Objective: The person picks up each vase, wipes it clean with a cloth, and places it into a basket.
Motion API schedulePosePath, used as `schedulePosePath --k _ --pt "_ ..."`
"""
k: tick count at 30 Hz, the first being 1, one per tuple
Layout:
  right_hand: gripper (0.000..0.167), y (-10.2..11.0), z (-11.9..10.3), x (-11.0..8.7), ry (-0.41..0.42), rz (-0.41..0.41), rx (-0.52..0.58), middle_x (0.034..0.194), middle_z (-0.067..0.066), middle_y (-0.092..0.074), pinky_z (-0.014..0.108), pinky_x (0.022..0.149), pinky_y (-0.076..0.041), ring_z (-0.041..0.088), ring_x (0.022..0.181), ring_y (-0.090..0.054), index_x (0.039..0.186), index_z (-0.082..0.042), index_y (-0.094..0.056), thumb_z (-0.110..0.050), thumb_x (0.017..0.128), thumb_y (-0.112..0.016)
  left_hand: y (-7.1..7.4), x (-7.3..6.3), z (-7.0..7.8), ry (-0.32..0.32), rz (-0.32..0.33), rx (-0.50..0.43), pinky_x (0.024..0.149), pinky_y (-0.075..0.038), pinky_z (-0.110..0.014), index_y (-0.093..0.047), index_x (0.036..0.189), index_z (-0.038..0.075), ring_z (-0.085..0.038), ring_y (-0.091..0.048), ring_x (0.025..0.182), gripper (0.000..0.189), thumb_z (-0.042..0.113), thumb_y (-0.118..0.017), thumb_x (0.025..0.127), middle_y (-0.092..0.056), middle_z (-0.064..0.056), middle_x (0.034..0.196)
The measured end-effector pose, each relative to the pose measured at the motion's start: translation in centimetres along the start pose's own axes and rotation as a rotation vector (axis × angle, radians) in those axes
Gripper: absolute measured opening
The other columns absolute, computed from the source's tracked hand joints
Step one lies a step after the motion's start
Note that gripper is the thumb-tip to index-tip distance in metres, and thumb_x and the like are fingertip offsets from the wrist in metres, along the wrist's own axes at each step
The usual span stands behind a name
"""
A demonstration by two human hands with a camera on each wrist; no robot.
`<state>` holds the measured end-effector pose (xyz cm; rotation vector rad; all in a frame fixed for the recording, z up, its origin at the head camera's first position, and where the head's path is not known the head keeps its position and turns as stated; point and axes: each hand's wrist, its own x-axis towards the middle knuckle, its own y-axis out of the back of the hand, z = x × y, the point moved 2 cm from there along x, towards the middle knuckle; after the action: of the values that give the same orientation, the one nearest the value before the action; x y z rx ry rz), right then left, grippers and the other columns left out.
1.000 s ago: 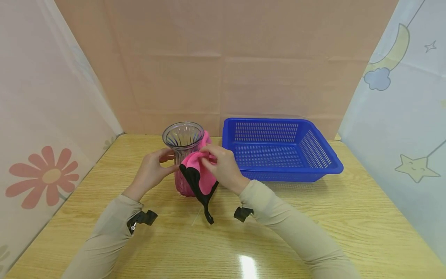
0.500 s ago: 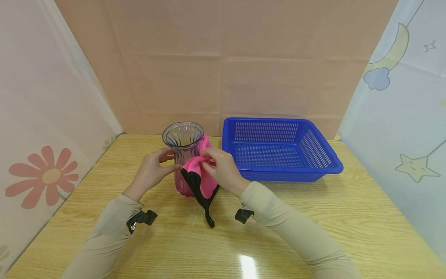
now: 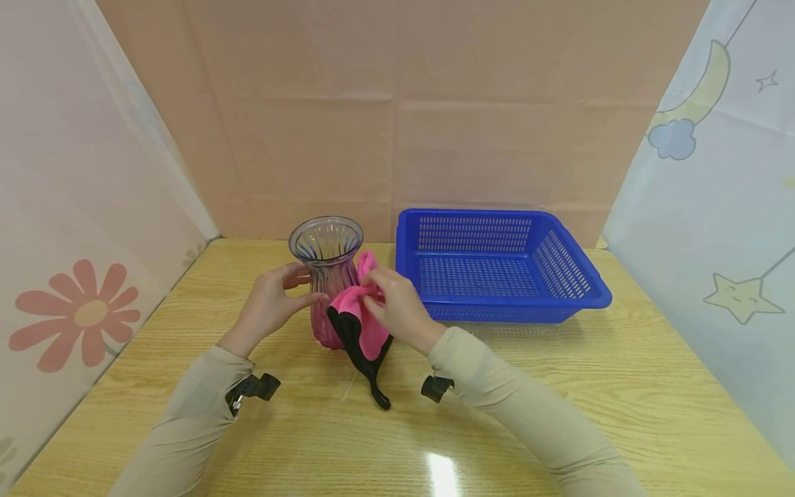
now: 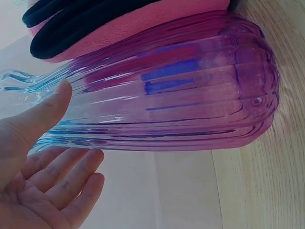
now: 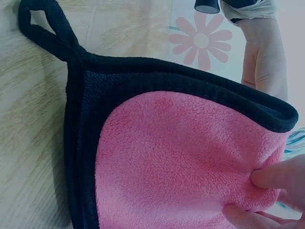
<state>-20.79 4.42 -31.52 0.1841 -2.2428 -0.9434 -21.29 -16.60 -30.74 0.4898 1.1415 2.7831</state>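
Observation:
A ribbed glass vase (image 3: 326, 328), clear at the flared rim and pink-purple lower down, stands upright on the table. My left hand (image 3: 263, 307) holds it round the narrow neck from the left; in the left wrist view the thumb lies on the glass (image 4: 181, 109) and the fingers sit at its other side. Between finger and thumb, my right hand (image 3: 400, 307) pinches a pink cleaning cloth (image 3: 373, 338) with black edging against the vase's right side. Its black hanging loop dangles toward the table. The right wrist view shows the plush cloth (image 5: 176, 152) bunched at the fingertips.
Right of the vase, a blue plastic basket (image 3: 497, 301) with slotted walls stands at the back of the wooden table (image 3: 323, 449). A peach backdrop (image 3: 397, 124) rises behind, with patterned curtains at both sides.
My right hand has slid the cloth downward and slightly to the right along the vase's side. The left hand and the vase have stayed in place.

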Motion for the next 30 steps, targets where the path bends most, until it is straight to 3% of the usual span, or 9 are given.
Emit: schedulePosePath --k 8,19,30 --pt "0.007 -0.23 0.34 -0.19 0.015 -0.008 -0.039 0.089 0.014 -0.063 0.03 0.068 -0.06 0.023 0.079 -0.062 0.085 -0.002 -0.06 0.001 0.083 -0.067 0.02 0.1 0.01 0.014 -0.008 -0.001 0.092 -0.055 -0.052 -0.053 0.132 -0.001 -0.041 -0.063 0.114 0.06 0.02 -0.077 0.082 -0.063 -0.025 0.126" --pt "0.01 -0.44 0.42 -0.51 -0.019 -0.097 -0.065 0.088 0.012 -0.061 0.02 0.062 -0.054 0.02 0.076 -0.06 0.085 -0.002 -0.059 0.001 0.083 -0.068 -0.01 0.04 -0.15 0.011 -0.008 -0.017 0.094 -0.054 -0.052 -0.054 0.132 -0.001 -0.041 -0.062 0.115 0.059 0.02 -0.077 0.082 -0.063 -0.025 0.126" --pt "0.01 -0.7 0.84 -0.82 -0.013 -0.127 -0.062 0.086 0.011 -0.059 0.017 0.059 -0.05 0.018 0.073 -0.057 0.086 -0.001 -0.059 0.002 0.083 -0.068 0.01 -0.03 -0.04 0.018 -0.014 -0.019 0.095 -0.053 -0.053 -0.052 0.134 0.001 -0.041 -0.062 0.116 0.061 0.023 -0.076 0.082 -0.062 -0.024 0.127"
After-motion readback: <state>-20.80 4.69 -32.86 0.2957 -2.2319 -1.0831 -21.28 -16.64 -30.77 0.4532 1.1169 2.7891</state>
